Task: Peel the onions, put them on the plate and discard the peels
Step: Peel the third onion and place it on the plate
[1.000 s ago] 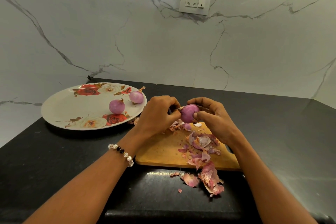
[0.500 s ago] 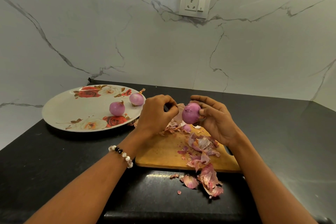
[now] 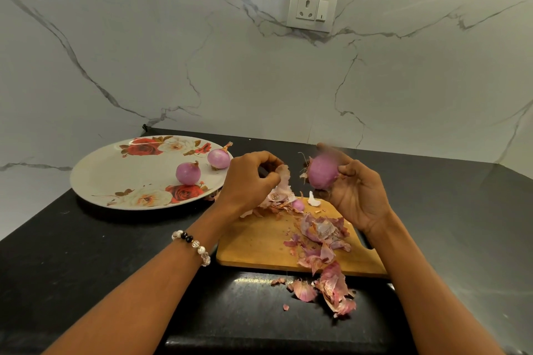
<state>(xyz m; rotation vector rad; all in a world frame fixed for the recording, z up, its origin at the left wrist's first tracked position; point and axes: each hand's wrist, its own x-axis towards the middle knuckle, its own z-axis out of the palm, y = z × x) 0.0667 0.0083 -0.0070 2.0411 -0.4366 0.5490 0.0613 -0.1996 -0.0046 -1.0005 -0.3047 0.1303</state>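
Apart now: left hand point(image 3: 251, 179) pinches peel point(image 3: 282, 174), right hand point(image 3: 356, 190) holds onion point(image 3: 321, 171), root leftward.

White marble wall point(image 3: 202, 52) w/ grey veins, meets a 2nd marble wall in the right corner. White socket + switch plate point(image 3: 312, 8) on the wall, centre-top. Black speckled counter point(image 3: 86, 253) below, glossy, light glare on front edge.

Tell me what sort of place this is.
Most likely a home kitchen: a black counter against a marble wall with a socket, a cutting board strewn with peels, and onions on a flowered plate.
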